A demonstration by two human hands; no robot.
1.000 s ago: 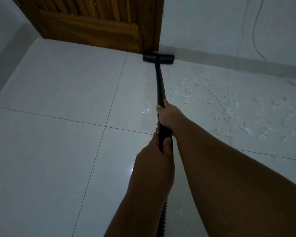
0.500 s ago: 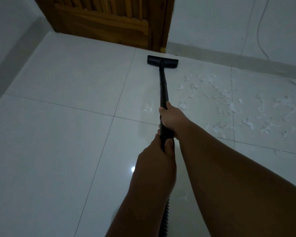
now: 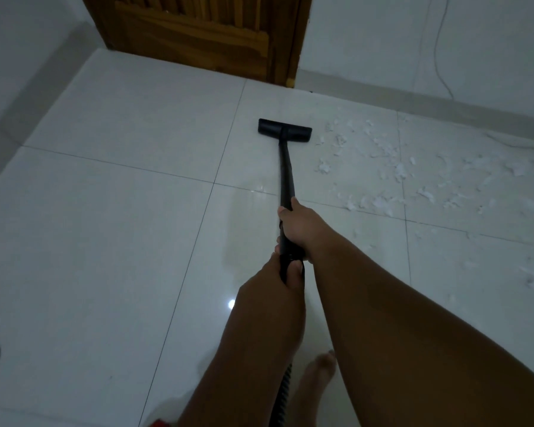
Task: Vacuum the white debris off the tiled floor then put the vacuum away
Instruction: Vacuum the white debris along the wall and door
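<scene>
Both hands, right hand (image 3: 299,231) ahead of left hand (image 3: 272,288), are clamping the vacuum wand (image 3: 285,171). Its floor head (image 3: 285,130) is sitting just left of the white debris (image 3: 392,174) (most still uncollected), so straight strokes are risking missed scraps, likely scattering light flakes.

Vacuum head (image 3: 285,131) now farther from the door (image 3: 198,35), nearer the person

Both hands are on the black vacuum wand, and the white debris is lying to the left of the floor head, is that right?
Not quite. Both hands, left and right, do hold the wand, but the debris lies to the right of the floor head, as the head view shows.
</scene>
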